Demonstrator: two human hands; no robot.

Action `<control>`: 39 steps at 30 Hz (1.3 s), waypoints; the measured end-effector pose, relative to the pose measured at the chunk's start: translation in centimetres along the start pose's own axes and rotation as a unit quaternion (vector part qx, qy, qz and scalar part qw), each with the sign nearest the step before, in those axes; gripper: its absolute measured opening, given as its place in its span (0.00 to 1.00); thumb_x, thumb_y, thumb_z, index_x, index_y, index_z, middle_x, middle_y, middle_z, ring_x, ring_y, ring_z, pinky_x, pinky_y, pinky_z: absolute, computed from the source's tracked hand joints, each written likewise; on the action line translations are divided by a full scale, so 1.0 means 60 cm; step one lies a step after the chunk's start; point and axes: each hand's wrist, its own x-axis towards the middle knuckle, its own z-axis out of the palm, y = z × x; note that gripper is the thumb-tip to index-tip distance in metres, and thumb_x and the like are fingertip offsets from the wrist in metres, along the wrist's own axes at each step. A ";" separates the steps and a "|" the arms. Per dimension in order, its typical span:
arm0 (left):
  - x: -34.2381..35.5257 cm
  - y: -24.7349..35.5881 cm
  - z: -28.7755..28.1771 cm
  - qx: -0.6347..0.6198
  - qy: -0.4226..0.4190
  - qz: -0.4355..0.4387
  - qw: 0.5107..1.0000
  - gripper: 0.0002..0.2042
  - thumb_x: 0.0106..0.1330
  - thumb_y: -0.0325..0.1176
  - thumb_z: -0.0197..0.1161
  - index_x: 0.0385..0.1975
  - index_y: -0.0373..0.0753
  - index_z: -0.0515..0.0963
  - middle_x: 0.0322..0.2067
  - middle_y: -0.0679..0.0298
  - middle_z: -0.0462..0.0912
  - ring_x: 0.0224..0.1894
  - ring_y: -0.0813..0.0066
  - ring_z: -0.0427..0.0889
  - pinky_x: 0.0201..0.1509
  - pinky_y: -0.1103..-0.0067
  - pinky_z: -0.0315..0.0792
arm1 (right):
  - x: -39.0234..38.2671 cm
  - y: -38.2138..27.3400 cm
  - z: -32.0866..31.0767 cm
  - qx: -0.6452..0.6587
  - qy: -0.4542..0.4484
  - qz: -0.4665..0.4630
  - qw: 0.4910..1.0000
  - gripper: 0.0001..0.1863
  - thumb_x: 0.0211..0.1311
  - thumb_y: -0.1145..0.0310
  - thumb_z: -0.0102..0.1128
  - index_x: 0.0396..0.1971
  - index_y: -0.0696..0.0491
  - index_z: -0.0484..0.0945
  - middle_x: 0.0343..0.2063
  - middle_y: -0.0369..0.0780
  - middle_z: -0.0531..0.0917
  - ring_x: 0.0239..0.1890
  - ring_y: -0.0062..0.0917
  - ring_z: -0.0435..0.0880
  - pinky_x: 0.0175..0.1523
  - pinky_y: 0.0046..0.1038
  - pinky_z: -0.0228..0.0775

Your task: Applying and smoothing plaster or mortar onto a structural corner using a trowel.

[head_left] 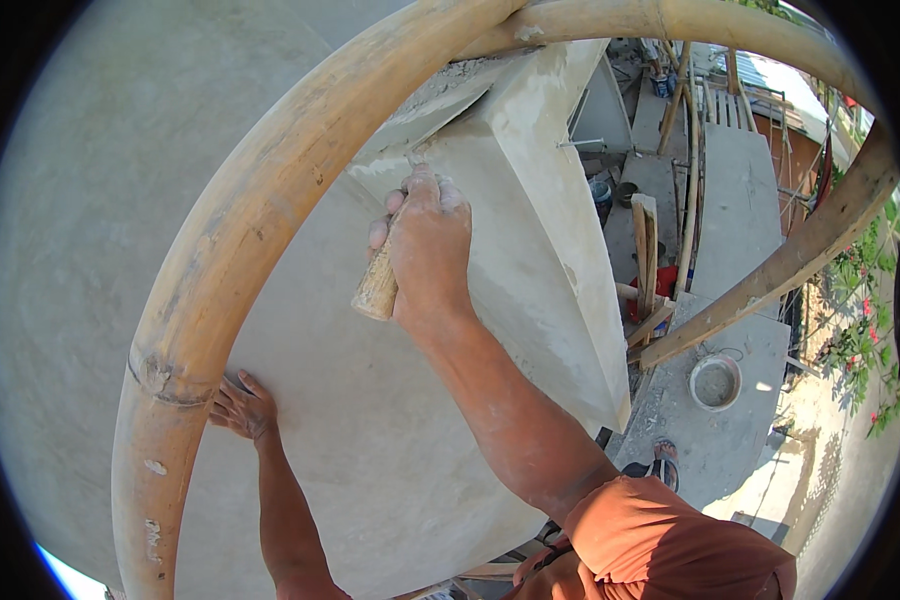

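Observation:
My right hand (430,235) is closed around the plaster-smeared wooden handle of a trowel (375,288). The handle's butt points down and left, while the tool's far end lies against the corner beneath a plastered ledge (540,110). How much of its blade shows there is hard to make out. Lower left, my left hand (245,408) rests on the smooth grey plastered wall (340,480) with fingers apart. Its fingertips are partly hidden behind a thick bamboo pole (240,220), which curves across the view in front of the wall.
Another bamboo pole (670,20) crosses the top. A wooden brace (780,270) slants across the right side. Below stand a round bucket of grey mix (715,382) on a grey platform (740,200), and upright timbers (646,250). My foot (665,455) shows near the bucket.

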 end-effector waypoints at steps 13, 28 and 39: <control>-0.006 0.001 0.002 0.006 -0.034 -0.041 0.999 0.28 0.73 0.46 0.48 0.70 0.41 0.58 0.66 0.60 0.62 0.70 0.62 0.57 0.74 0.53 0.42 | -0.027 -0.036 -0.006 0.017 -0.007 0.019 1.000 0.09 0.74 0.63 0.41 0.35 0.52 0.64 0.26 0.34 0.69 0.18 0.18 0.69 0.23 0.26 0.65; 0.031 0.021 -0.055 -0.058 -0.427 -0.173 0.886 0.30 0.73 0.52 0.44 0.64 0.34 0.64 0.64 0.43 0.64 0.70 0.46 0.55 0.71 0.48 0.42 | 0.058 0.059 0.019 -0.053 -0.105 0.025 0.993 0.11 0.75 0.62 0.40 0.32 0.51 0.64 0.24 0.33 0.67 0.18 0.18 0.68 0.22 0.25 0.64; -0.013 0.004 -0.004 0.023 -0.325 -0.143 0.934 0.28 0.73 0.51 0.46 0.64 0.34 0.64 0.64 0.47 0.65 0.69 0.48 0.57 0.70 0.51 0.46 | 0.043 0.014 -0.002 -0.012 -0.029 0.051 0.998 0.09 0.74 0.63 0.40 0.33 0.50 0.64 0.25 0.33 0.68 0.20 0.18 0.68 0.24 0.27 0.64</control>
